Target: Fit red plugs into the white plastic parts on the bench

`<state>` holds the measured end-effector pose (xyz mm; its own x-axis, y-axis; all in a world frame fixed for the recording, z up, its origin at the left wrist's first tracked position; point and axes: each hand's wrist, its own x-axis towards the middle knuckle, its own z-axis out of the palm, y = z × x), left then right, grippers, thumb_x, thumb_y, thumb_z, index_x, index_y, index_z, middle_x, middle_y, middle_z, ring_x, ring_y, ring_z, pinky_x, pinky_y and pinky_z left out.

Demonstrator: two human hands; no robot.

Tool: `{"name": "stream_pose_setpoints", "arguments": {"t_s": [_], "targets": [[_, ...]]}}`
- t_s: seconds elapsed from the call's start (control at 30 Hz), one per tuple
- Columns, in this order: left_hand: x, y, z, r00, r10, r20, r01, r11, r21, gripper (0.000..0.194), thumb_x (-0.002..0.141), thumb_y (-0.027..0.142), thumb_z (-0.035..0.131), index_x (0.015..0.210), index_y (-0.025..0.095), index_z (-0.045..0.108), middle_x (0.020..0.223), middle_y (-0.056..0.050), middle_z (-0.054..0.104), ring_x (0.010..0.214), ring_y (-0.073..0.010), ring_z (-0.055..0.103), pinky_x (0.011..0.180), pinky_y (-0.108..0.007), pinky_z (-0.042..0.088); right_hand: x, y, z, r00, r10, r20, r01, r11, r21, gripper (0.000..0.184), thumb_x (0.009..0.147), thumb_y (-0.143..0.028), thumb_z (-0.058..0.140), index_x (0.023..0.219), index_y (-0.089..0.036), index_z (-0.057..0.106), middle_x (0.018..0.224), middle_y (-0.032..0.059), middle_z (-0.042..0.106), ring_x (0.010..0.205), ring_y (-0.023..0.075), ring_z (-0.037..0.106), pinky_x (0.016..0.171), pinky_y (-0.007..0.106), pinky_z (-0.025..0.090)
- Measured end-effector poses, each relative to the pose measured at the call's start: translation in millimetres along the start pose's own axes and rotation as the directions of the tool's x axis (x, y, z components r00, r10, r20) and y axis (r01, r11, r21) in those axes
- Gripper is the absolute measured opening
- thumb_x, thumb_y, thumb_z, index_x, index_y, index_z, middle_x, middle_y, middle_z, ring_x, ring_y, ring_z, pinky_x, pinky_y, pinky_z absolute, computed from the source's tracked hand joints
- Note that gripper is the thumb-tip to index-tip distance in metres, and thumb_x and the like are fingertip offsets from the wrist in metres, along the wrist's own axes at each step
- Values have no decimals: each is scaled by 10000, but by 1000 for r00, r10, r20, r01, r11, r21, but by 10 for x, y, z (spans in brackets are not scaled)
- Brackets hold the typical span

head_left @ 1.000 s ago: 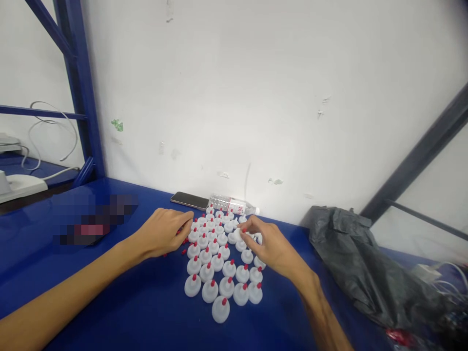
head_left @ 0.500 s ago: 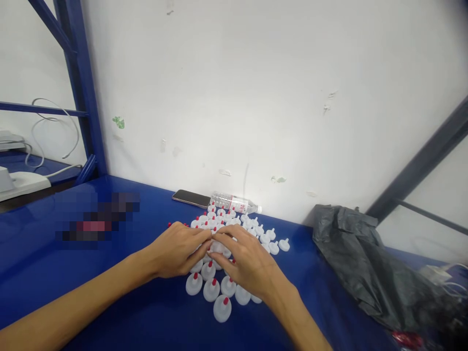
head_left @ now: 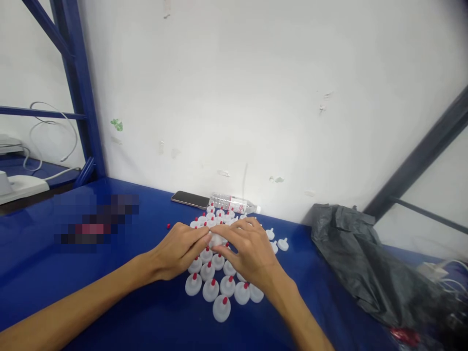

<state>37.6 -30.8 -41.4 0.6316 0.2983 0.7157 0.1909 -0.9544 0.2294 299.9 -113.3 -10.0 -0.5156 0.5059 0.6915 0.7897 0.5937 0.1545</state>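
My left hand and my right hand meet over a cluster of translucent white nozzle caps. Between my right thumb and fingers is a white nozzle cap, partly covered. The left thumb and forefinger are pinched together against it; whatever they grip is hidden. Nearest me, a nozzle cap with a red tip stands upright on its round base, among several like it. To the right stand white nozzle caps without red tips. A loose red tip lies left of the cluster.
Behind the cluster, a phone and a clear plastic bottle lie on the blue table near the wall. A dark grey plastic bag is at right. A blurred patch covers something on the left.
Both hands stay joined at nearly the same spot, with my right hand slightly raised and turned. More red-tipped caps show beneath them. The view has shifted a little.
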Motion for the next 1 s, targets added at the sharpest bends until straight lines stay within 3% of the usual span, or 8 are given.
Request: {"name": "stream_pose_setpoints", "arguments": {"t_s": [0.07, 0.17, 0.3, 0.43, 0.53, 0.67, 0.87, 1.0], "targets": [[-26, -80, -35, 994, -69, -87, 64, 996, -59, 467, 1302, 243, 394, 847, 318, 319, 625, 106, 367, 488, -160, 328, 555, -355, 292, -69, 163, -50, 999, 42, -6, -43, 996, -74, 267, 1174, -210, 914, 1421, -310, 930, 1216, 48, 1032, 1014, 285, 935, 1053, 433, 690], [-82, -302, -171, 965, -137, -222, 139, 990, -6, 503, 1299, 287, 385, 810, 318, 270, 631, 99, 302, 503, -158, 274, 581, -370, 275, -212, 477, -168, 953, 302, -33, -304, 946, -117, 263, 1164, -236, 861, 1399, -316, 947, 1137, 59, 1014, 991, 314, 938, 1008, 433, 700], [-150, -585, -326, 982, -155, -109, 178, 953, 246, 434, 1169, 234, 502, 769, 317, 356, 592, 89, 361, 525, -180, 324, 641, -395, 252, -308, 664, -255, 872, 480, 90, -482, 876, -2, 184, 1162, -291, 783, 1261, -335, 932, 1123, 25, 986, 1017, 320, 937, 1020, 446, 718], [-203, -641, -341, 976, -193, 101, 139, 908, 396, 359, 1062, 202, 594, 771, 313, 417, 607, 49, 518, 568, -215, 408, 692, -421, 213, -268, 543, -227, 857, 450, 253, -484, 870, 92, 90, 1149, -261, 859, 1180, -321, 918, 1223, 49, 992, 1191, 341, 945, 1084, 483, 739], [-218, -610, -329, 959, -218, 181, 119, 889, 443, 313, 1069, 217, 637, 805, 308, 495, 661, 17, 638, 598, -244, 513, 715, -428, 204, -231, 464, -210, 871, 379, 313, -437, 888, 140, 97, 1118, -204, 937, 1139, -298, 938, 1388, 103, 975, 1334, 346, 919, 1147, 507, 752], [-200, -581, -333, 920, -268, 286, 101, 867, 488, 280, 1061, 215, 696, 817, 297, 586, 703, -18, 712, 636, -280, 603, 723, -440, 178, -214, 441, -167, 870, 317, 377, -390, 911, 136, 88, 1102, -208, 995, 1084, -291, 972, 1240, 78, 966, 1218, 325, 918, 1138, 526, 763], [-132, -480, -383, 879, -355, 319, 140, 830, 539, 318, 1080, 224, 749, 801, 285, 610, 725, -40, 740, 671, -293, 637, 730, -420, 182, -194, 372, -171, 850, 312, 425, -410, 898, 158, 55, 1105, -243, 1018, 1085, -293, 1004, 1188, 73, 993, 1228, 346, 922, 1148, 533, 743], [-127, -461, -377, 894, -349, 280, 151, 824, 546, 318, 1126, 201, 683, 831, 289, 600, 742, -34, 740, 696, -294, 653, 737, -416, 203, -163, 282, -197, 867, 329, 375, -428, 876, 220, 64, 1151, -272, 971, 1203, -300, 996, 1192, 61, 999, 1184, 320, 921, 1164, 501, 731]]}}
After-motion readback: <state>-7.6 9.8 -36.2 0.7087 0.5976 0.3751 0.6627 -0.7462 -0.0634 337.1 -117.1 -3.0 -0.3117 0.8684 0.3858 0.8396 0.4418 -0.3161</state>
